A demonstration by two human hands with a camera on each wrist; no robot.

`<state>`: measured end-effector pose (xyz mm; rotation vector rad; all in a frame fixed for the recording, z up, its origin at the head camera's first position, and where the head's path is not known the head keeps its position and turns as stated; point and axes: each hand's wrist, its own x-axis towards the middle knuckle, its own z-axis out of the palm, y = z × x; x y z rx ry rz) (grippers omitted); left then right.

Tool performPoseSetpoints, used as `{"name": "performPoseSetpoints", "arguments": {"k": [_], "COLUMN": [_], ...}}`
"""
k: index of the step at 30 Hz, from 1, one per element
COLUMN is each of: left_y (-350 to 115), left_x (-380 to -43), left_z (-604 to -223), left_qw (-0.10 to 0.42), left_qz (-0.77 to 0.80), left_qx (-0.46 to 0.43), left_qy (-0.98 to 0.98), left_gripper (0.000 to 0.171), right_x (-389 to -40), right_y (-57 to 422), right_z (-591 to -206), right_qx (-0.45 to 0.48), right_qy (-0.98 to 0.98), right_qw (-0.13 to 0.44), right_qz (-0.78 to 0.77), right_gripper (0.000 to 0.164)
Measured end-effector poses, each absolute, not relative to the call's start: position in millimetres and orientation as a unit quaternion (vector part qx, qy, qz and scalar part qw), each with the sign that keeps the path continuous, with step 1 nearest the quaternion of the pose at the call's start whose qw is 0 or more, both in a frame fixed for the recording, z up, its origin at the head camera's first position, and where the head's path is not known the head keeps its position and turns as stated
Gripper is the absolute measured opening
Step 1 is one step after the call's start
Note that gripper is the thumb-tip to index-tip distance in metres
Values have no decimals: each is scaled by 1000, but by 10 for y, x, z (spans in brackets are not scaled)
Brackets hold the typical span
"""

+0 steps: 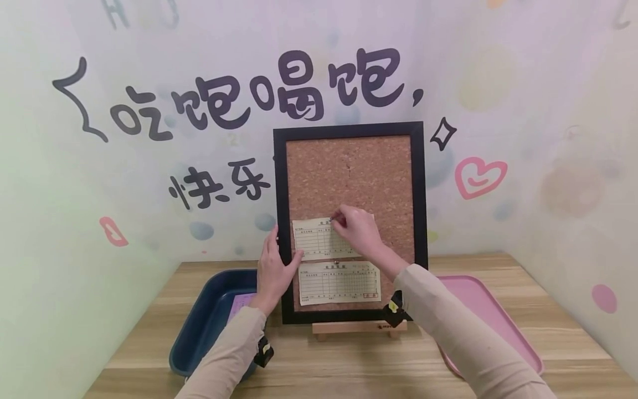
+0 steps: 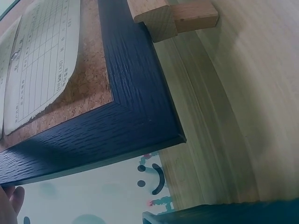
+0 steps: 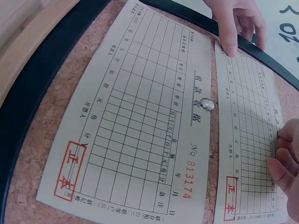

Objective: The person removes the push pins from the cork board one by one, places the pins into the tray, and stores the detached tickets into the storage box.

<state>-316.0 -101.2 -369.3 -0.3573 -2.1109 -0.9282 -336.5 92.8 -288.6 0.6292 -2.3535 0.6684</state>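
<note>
A cork board (image 1: 349,177) in a black frame stands upright on a small wooden easel (image 1: 359,329). Two printed receipt slips lie against the cork. The lower receipt (image 3: 126,107) has a round silver thumbtack (image 3: 207,104) at its top edge. My right hand (image 1: 360,228) is at the top edge of the upper receipt (image 1: 319,239), thumb and forefinger pinching a tiny thumbtack, mostly hidden by the fingers. On the left, my left hand (image 1: 277,269) grips the frame's side, its thumb on the upper receipt's lower left corner and its other fingers at the frame's outer edge.
A dark blue tray (image 1: 199,327) holding a purple paper (image 1: 241,302) lies left of the board. To the right is a pink tray (image 1: 490,310), partly behind my right sleeve. The wooden table (image 1: 309,371) meets a wall with black lettering behind.
</note>
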Motion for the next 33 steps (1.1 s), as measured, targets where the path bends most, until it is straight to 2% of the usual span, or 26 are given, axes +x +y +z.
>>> {"name": "performPoseSetpoints", "arguments": {"k": [20,33], "left_y": [-1026,-1028], "left_x": [-3166,-3171], "left_z": [-3677,-3680], "left_qw": [394,393], "left_qz": [-366,-364], "left_qx": [-149,-150], "left_qy": [-830,-831], "left_gripper": [76,76], "right_x": [-3379,-3366], "right_y": [905,926], "right_z": [-2898,-2839], "right_qx": [227,217], "right_qy": [-893,-898], "right_qw": [299,255], "right_qz": [247,285], "right_gripper": [6,9]}}
